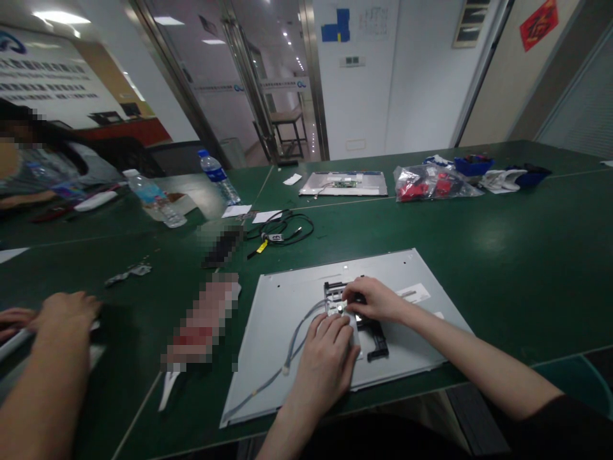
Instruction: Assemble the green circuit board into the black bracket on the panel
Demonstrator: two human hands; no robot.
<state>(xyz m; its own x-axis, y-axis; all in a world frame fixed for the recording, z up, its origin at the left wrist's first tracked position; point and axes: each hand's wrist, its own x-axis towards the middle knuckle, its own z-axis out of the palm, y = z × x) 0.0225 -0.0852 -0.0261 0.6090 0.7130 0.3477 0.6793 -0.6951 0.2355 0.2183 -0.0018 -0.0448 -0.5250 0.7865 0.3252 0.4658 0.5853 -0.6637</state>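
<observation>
Holding indistinct dark things, a blue tray stands near a crinkled clear bag of red items. Nearer, a black angular bracket lies on a smooth, pale rectangular panel, a limp grey cable trailing beside it. The right hand, bent fingers nearly meeting, is at the bracket; the left hand, fingers bunched, lies beside; whether either pinches anything, I cannot tell.

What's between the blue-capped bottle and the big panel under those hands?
White papers and a looped black cable lie between bottle and panel, in the head view.
</observation>
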